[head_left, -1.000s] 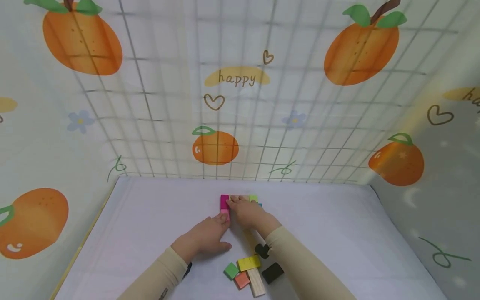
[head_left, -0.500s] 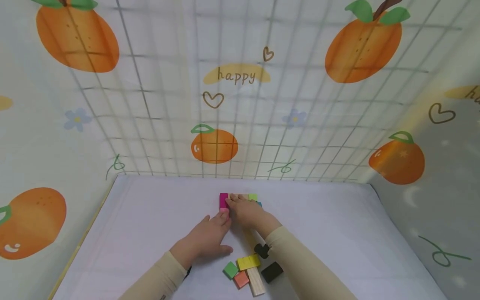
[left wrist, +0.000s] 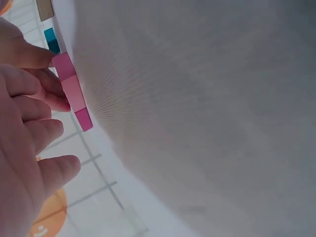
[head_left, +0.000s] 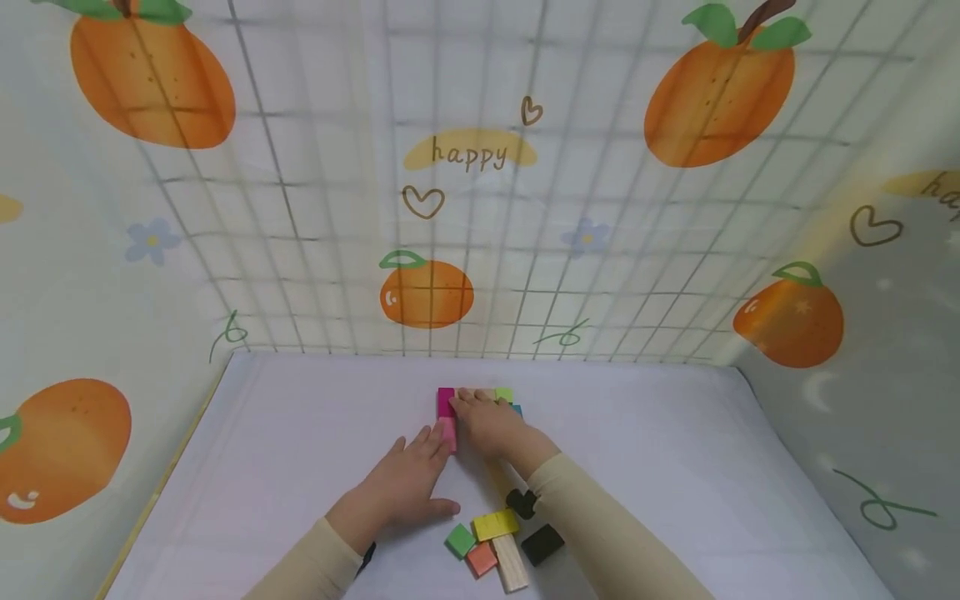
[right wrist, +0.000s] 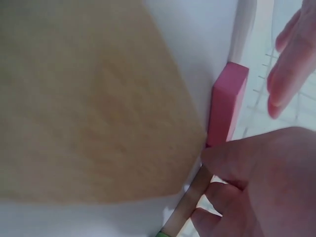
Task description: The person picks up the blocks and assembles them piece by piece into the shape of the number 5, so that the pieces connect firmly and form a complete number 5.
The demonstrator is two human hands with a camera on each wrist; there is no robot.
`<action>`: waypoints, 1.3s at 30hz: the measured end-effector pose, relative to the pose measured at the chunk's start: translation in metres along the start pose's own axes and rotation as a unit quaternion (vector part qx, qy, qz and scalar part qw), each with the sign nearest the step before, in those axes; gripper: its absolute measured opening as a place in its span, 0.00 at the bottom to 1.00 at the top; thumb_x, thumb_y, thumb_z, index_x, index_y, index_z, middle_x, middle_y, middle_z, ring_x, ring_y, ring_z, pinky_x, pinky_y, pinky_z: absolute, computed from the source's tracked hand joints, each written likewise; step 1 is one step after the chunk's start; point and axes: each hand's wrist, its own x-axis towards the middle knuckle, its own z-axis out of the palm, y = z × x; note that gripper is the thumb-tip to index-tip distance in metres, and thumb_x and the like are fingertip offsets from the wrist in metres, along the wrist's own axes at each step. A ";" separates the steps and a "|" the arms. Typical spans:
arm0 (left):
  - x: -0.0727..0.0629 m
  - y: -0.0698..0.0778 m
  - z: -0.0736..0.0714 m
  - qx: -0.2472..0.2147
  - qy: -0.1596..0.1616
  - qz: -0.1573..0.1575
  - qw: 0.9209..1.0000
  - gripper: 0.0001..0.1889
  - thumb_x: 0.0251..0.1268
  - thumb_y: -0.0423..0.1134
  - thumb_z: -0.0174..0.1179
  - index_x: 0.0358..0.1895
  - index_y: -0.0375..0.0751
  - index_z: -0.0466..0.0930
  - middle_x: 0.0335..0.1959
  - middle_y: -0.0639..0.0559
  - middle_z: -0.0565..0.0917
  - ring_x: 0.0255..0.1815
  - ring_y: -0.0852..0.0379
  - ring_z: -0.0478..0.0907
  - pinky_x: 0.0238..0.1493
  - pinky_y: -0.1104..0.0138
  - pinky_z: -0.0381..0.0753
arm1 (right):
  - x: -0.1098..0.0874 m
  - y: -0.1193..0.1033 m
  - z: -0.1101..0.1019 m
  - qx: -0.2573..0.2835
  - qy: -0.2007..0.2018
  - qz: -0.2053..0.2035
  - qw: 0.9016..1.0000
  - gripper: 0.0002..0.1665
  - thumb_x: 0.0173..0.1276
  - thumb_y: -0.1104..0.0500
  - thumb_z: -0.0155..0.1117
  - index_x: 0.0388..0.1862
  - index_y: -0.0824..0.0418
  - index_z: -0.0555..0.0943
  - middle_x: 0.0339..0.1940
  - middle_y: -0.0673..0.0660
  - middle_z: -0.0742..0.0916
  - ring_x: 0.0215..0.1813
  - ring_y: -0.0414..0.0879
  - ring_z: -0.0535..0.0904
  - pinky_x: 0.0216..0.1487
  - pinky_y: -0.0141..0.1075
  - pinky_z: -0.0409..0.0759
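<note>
Pink block (head_left: pixel 447 433) and magenta block (head_left: pixel 446 402) stand end to end. From the magenta block's far end a natural wooden block (right wrist: pixel 185 210) runs right to a light green block (head_left: pixel 504 393), with a blue block (head_left: pixel 517 410) beside it. My left hand (head_left: pixel 401 479) spreads straight fingers along the pink block's left side; the left wrist view shows its fingers uncurled, gripping nothing. My right hand (head_left: pixel 495 425) holds the wooden block at the corner, thumb near the pink and magenta blocks and bent fingers over the top. It partly hides the row.
Nearer me lie yellow (head_left: pixel 495 525), green (head_left: pixel 461 542), coral (head_left: pixel 482 560), natural wooden (head_left: pixel 511 564) and black (head_left: pixel 543 545) blocks. A long wooden piece (head_left: pixel 497 477) lies under the right wrist. A patterned curtain (head_left: pixel 465 217) closes off the back of the white table (head_left: pixel 322 417).
My left hand has drawn back slightly to the left, uncovering more of the pink block. The right hand stays put. The head view has shifted a little.
</note>
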 end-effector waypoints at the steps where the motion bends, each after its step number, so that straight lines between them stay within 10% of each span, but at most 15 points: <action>1: -0.002 0.000 0.000 -0.002 0.001 -0.002 1.000 0.53 0.60 0.72 0.59 0.81 0.43 0.54 0.84 0.48 0.49 0.84 0.47 0.47 0.78 0.42 0.57 | 0.000 0.000 0.001 0.000 0.001 0.002 1.000 0.36 0.76 0.54 0.57 0.80 0.53 0.62 0.81 0.54 0.66 0.82 0.55 0.59 0.74 0.62 0.64; 15: -0.047 0.020 0.025 -0.042 -0.052 -0.002 0.998 0.53 0.57 0.79 0.52 0.79 0.48 0.59 0.83 0.48 0.56 0.83 0.48 0.52 0.75 0.40 0.62 | -0.013 0.004 0.010 -0.004 0.041 -0.011 0.999 0.35 0.77 0.58 0.53 0.81 0.51 0.60 0.81 0.52 0.67 0.82 0.54 0.58 0.76 0.62 0.61; 22: -0.073 0.039 0.030 -0.042 -0.102 0.023 0.994 0.54 0.50 0.83 0.52 0.78 0.55 0.61 0.82 0.53 0.56 0.83 0.52 0.53 0.72 0.41 0.67 | -0.077 0.006 0.004 -0.061 0.027 -0.080 0.995 0.33 0.69 0.58 0.67 0.73 0.49 0.73 0.73 0.51 0.78 0.77 0.55 0.69 0.72 0.63 0.66; 29: -0.069 0.057 0.023 0.008 -0.077 0.077 0.994 0.49 0.59 0.81 0.44 0.77 0.53 0.64 0.82 0.55 0.58 0.83 0.52 0.53 0.71 0.41 0.69 | -0.153 0.001 0.002 0.021 -0.002 -0.117 0.993 0.24 0.68 0.62 0.67 0.62 0.46 0.84 0.61 0.46 0.86 0.69 0.48 0.79 0.67 0.61 0.74; 39: -0.059 0.074 0.023 0.017 -0.093 0.056 0.994 0.49 0.56 0.81 0.49 0.76 0.55 0.65 0.80 0.57 0.61 0.82 0.51 0.55 0.71 0.41 0.68 | -0.164 0.007 0.019 0.025 -0.009 -0.082 0.996 0.27 0.75 0.54 0.61 0.72 0.52 0.75 0.74 0.52 0.77 0.73 0.52 0.74 0.66 0.60 0.75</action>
